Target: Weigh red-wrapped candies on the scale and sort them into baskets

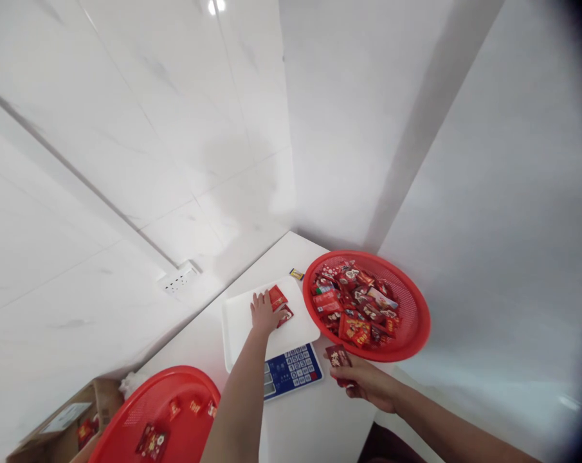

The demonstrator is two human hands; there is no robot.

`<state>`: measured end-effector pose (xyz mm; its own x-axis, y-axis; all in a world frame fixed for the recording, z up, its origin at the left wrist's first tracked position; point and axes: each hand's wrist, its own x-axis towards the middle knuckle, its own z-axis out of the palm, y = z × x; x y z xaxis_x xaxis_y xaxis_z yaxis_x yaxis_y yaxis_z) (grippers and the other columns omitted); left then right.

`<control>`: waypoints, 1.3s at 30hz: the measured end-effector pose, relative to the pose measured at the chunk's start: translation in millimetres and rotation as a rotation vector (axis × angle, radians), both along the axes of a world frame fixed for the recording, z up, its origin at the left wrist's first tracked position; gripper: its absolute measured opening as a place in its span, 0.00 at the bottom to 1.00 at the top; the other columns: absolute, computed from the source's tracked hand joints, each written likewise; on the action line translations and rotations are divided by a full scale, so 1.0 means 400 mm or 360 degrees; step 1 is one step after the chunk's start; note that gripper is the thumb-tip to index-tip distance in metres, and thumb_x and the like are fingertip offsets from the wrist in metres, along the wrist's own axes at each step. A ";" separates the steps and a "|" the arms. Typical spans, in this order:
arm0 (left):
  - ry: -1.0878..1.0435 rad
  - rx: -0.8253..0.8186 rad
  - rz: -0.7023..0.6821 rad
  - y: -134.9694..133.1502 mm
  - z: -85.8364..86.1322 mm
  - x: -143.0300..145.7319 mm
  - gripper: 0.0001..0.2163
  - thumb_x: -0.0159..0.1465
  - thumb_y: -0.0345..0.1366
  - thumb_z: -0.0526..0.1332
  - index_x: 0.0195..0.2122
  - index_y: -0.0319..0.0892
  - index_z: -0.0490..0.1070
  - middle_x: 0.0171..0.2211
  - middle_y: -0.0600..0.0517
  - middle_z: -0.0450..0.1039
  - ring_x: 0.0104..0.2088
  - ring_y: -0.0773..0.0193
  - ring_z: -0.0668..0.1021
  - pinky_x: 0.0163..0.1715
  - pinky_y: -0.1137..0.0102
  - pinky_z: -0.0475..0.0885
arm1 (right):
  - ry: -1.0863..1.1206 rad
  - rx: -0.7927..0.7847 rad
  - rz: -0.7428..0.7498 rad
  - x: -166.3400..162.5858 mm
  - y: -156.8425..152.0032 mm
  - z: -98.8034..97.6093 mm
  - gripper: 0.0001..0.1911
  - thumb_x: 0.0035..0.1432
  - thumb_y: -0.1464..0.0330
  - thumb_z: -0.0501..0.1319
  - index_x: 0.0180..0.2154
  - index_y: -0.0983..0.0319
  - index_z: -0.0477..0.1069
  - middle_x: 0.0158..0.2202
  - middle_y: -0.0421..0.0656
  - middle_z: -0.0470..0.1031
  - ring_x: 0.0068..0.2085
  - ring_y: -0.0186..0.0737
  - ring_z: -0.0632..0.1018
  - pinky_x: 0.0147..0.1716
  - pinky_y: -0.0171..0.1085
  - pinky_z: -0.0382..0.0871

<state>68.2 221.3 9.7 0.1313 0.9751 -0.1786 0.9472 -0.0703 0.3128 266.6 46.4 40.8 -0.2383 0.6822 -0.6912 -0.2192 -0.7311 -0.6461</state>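
My left hand (264,312) rests on the white scale tray (242,328), fingers spread beside two small red packets (279,302) and touching them. My right hand (365,379) is closed on a dark red packet (337,355), held near the front edge of a red basket (416,308). That basket is filled with several red snack packets (355,302). The scale's blue keypad (291,372) shows below the tray.
A second red basket (160,411) with a few packets sits at the lower left, next to a cardboard box (63,421). A small yellow candy (296,274) lies behind the scale. A wall socket (179,278) is on the tiled wall. The white counter ends at the right.
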 end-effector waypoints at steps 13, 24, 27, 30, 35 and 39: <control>0.0061 0.0165 -0.0277 -0.098 -0.004 -0.023 0.32 0.50 0.50 0.61 0.56 0.50 0.56 0.59 0.46 0.51 0.57 0.49 0.56 0.53 0.61 0.53 | 0.0018 -0.0029 0.0054 -0.020 -0.004 -0.001 0.19 0.40 0.66 0.66 0.37 0.59 0.65 0.26 0.34 0.64 0.26 0.25 0.65 0.23 0.26 0.55; -0.0131 0.0131 0.0009 -0.113 -0.001 -0.024 0.17 0.52 0.36 0.59 0.44 0.45 0.65 0.44 0.46 0.63 0.44 0.55 0.66 0.42 0.65 0.61 | -0.0020 -0.0026 0.0049 -0.020 -0.021 0.015 0.19 0.40 0.65 0.66 0.37 0.58 0.65 0.26 0.35 0.65 0.26 0.26 0.66 0.24 0.26 0.55; -0.0254 0.0118 0.0107 -0.115 0.002 -0.029 0.12 0.52 0.34 0.59 0.39 0.45 0.68 0.45 0.47 0.63 0.46 0.54 0.65 0.42 0.64 0.60 | -0.0005 -0.0018 0.0050 -0.020 -0.024 0.012 0.19 0.40 0.66 0.66 0.37 0.58 0.65 0.26 0.35 0.65 0.26 0.26 0.66 0.23 0.27 0.55; -0.0399 0.0085 0.0187 -0.112 0.011 -0.038 0.08 0.50 0.32 0.60 0.32 0.44 0.69 0.37 0.48 0.67 0.43 0.55 0.67 0.42 0.64 0.61 | 0.0009 -0.0021 0.0063 -0.023 -0.027 0.008 0.20 0.40 0.67 0.66 0.38 0.59 0.65 0.26 0.34 0.65 0.25 0.25 0.66 0.23 0.27 0.55; -0.0777 0.0037 0.0341 -0.138 0.027 -0.041 0.06 0.49 0.31 0.61 0.30 0.42 0.67 0.32 0.51 0.68 0.37 0.60 0.71 0.39 0.66 0.64 | 0.0021 -0.0033 0.0048 -0.032 -0.028 0.007 0.17 0.42 0.68 0.66 0.36 0.60 0.66 0.25 0.34 0.66 0.25 0.25 0.67 0.22 0.26 0.57; -0.1271 -0.0087 0.0445 -0.217 0.051 -0.019 0.16 0.56 0.36 0.58 0.46 0.44 0.61 0.37 0.50 0.71 0.34 0.65 0.75 0.33 0.69 0.69 | 0.0212 -0.0061 -0.0121 -0.038 -0.014 0.001 0.20 0.44 0.68 0.67 0.41 0.58 0.66 0.27 0.36 0.70 0.24 0.25 0.69 0.22 0.25 0.60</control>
